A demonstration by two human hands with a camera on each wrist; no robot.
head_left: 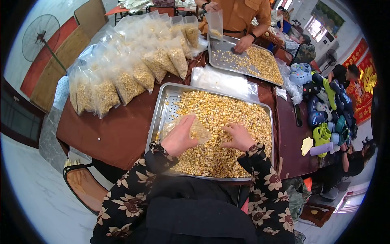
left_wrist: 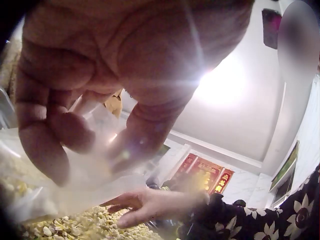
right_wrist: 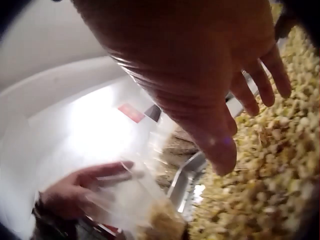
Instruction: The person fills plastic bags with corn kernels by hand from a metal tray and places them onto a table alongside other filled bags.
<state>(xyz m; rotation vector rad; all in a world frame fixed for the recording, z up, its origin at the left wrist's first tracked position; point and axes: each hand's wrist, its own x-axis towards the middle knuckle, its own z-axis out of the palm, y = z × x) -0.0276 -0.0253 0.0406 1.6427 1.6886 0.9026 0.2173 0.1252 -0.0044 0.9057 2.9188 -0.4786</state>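
Left hand (head_left: 178,138) pinching clear plastic bag (head_left: 195,129) by its mouth, held low over perforated steel tray (head_left: 162,112) — likely so kernels go straight in. Right hand (head_left: 239,136) spread flat on pale yellow corn kernels (head_left: 227,114), fingers loose, raking toward bag.

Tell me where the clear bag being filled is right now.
In the head view, the clear bag is held by the left hand over the near tray's left part, just left of the right hand.
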